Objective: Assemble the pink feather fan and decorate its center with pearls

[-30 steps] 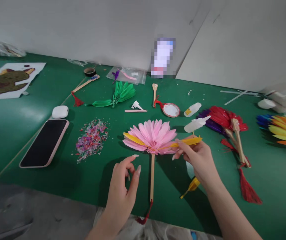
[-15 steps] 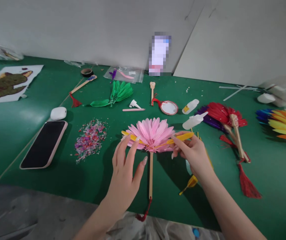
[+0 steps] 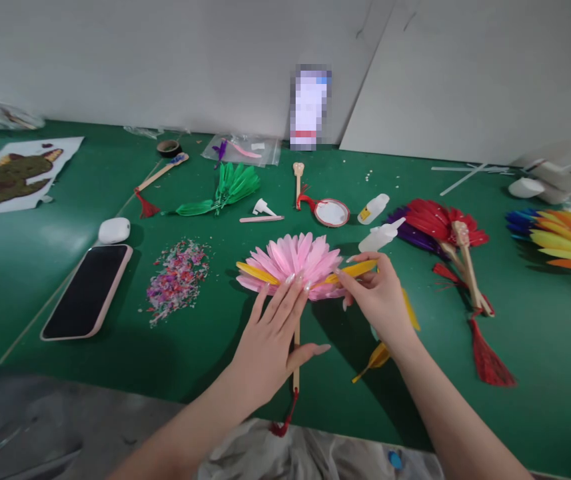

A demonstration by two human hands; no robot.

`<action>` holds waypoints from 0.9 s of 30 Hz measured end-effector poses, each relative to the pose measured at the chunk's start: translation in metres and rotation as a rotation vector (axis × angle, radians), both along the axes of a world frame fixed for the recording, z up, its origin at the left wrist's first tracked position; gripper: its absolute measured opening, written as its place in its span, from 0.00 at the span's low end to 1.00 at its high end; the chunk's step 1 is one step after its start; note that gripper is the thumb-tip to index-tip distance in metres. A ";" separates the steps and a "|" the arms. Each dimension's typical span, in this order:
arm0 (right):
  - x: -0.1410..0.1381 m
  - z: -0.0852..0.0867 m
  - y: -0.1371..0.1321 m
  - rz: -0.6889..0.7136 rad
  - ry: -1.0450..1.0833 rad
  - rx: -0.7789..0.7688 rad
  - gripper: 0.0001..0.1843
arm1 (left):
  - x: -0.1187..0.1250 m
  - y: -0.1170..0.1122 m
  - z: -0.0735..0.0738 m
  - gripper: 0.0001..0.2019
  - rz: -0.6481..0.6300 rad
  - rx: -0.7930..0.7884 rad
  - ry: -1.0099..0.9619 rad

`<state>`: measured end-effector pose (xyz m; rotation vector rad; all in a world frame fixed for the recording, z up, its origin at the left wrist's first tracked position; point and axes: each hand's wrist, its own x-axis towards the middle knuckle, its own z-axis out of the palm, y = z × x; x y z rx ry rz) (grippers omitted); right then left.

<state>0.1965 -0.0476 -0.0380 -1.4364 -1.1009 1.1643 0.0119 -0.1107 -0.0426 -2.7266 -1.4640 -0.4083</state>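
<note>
A pink feather fan [image 3: 295,253] lies before me, its wooden handle [image 3: 296,370] pointing at me and ending in a red tassel [image 3: 283,421]. One yellow feather [image 3: 258,273] rests across its left side. My left hand [image 3: 272,347] lies flat over the base of the fan, fingers stretched out and fingertips on the feathers' lower ends. Between thumb and fingers, my right hand [image 3: 378,290] pinches a second yellow feather [image 3: 358,269] on the fan's right side. More yellow feathers [image 3: 379,355] lie under and beside my right wrist.
Left are a phone [image 3: 88,293], a white earbud case [image 3: 114,231] and a heap of coloured flakes [image 3: 178,277]. Behind the fan stand a round white dish [image 3: 332,213] and glue bottles [image 3: 381,236]. Green feathers [image 3: 235,190] lie behind left; red feather fans [image 3: 445,223] lie right.
My left hand has moved right, from the left yellow feather to the base of the fan, where it now presses flat. My right hand still pinches its yellow feather.
</note>
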 end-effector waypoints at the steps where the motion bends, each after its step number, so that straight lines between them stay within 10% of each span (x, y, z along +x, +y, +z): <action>1: 0.000 0.000 0.000 0.006 -0.009 -0.004 0.24 | 0.000 0.000 -0.001 0.34 -0.003 -0.004 0.007; 27: 0.022 -0.002 0.006 -0.062 -0.807 0.069 0.18 | 0.002 0.002 -0.006 0.35 0.003 -0.018 -0.011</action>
